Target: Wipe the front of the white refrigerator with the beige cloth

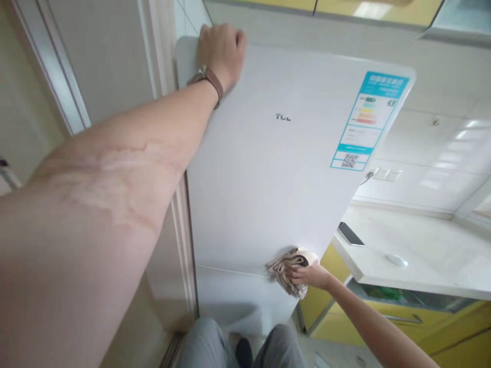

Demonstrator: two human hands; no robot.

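Grey trousers (pixel 207 342) show at the near edge, the knees just short of the fridge (pixel 261 194), a white one that stands straight ahead and fills the middle of the view. From the near right a bare forearm reaches in, and the right grip (pixel 310 276) is clenched on a crumpled beige cloth (pixel 286 268), pressing it flat against the fridge front low down, just above the seam (pixel 230 269) between the upper door and the lower one and near the door's right edge. Farther up the door sit a small dark logo (pixel 283 117) in the middle and a blue and white energy label (pixel 370 120) at the top right corner. The left forearm crosses the near left of the view and runs up to the far top left corner of the fridge, where the left grip (pixel 221 51), with a brown watch strap (pixel 209 82) at the wrist, lies with its fingers curled over the top edge, grasping it. Right of the fridge a pale bench (pixel 429 240) carries a dark phone (pixel 350 234) close to the fridge side and a small white thing (pixel 397 260) farther right; yellow cupboards (pixel 445 337) stand under it. A wall socket (pixel 383 174) sits on the tiled wall beyond the bench, with yellow cabinets (pixel 383 7) farthest off. A pale door frame (pixel 53 66) runs along the left.
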